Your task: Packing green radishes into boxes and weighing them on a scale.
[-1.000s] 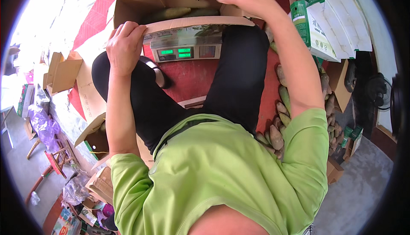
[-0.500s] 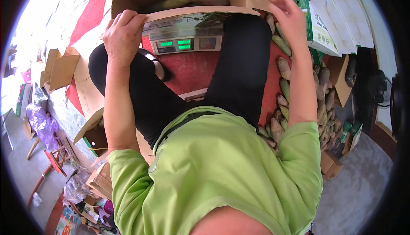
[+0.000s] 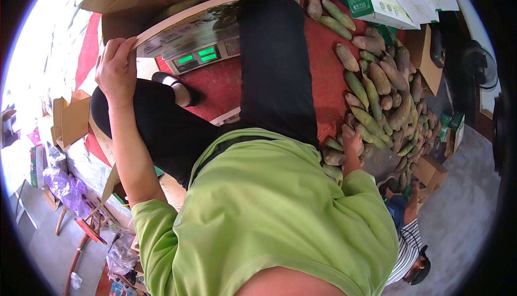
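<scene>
My left hand (image 3: 116, 70) grips the near flap of a cardboard box (image 3: 116, 32), thumb and fingers closed on its edge. Inside the box lie a few long root vegetables, partly shaded. The box stands on a scale (image 3: 202, 55) with lit green displays, partly covered by the flap. My right hand (image 3: 353, 141) is down at the near left edge of a heap of green and brown root vegetables (image 3: 398, 118), probably radishes. It touches or nearly touches the brown ones there; its fingers are too small and hidden to show whether one is held.
Green-and-white cartons (image 3: 377, 0) stand at the far right beside the heap. Beyond the heap, at the lower right, is another person in a striped shirt (image 3: 406, 250). A purple plastic bag (image 3: 67, 188) and a small wooden stool (image 3: 94, 226) are at the left. Red sheeting (image 3: 328, 80) covers the floor.
My right hand has left the box's right corner and moved down to the heap. The view has swung right, showing more of the heap and the other person. My left hand still holds the flap.
</scene>
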Motion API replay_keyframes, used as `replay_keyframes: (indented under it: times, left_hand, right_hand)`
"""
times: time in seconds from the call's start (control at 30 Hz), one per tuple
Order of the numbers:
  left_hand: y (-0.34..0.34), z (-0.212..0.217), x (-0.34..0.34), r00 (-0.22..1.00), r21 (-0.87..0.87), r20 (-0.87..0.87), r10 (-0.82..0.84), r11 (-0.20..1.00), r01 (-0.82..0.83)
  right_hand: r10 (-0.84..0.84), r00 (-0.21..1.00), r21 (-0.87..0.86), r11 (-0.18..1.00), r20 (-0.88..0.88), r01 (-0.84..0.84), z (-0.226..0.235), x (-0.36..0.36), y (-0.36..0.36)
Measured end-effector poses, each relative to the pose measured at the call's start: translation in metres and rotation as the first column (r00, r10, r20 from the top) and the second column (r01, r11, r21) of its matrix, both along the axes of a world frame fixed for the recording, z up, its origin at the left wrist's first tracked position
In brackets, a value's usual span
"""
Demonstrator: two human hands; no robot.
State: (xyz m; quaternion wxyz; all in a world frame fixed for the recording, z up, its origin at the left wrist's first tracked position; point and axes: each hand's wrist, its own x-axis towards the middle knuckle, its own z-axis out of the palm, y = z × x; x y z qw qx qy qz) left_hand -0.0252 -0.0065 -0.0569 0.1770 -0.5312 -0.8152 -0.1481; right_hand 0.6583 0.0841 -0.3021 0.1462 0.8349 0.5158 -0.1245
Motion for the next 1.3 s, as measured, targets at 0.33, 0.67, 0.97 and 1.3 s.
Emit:
replay_keyframes:
  times: [0.33,0.67,0.97,1.3]
  left_hand:
    - [-0.003,0.002,-0.001,1.0,0.012,0.02,-0.002,1.0,0.002]
    - [-0.002,0.003,0.0,1.0,0.011,-0.006,0.0,1.0,0.0]
    - [-0.001,0.006,0.001,0.999,-0.023,-0.041,0.007,1.0,-0.008]
    - [-0.003,0.008,0.004,0.999,-0.005,-0.01,0.038,0.999,-0.038]
  right_hand:
    - [-0.383,0.901,-0.12,0.903,0.206,0.412,-0.021,0.033,-0.117]
    - [-0.243,0.963,-0.268,0.926,0.114,0.265,-0.012,0.073,-0.084]
    - [0.088,0.993,-0.277,0.959,0.078,-0.063,0.039,0.06,-0.061]
    - [0.232,0.972,-0.259,0.938,-0.029,-0.231,0.071,0.078,-0.029]
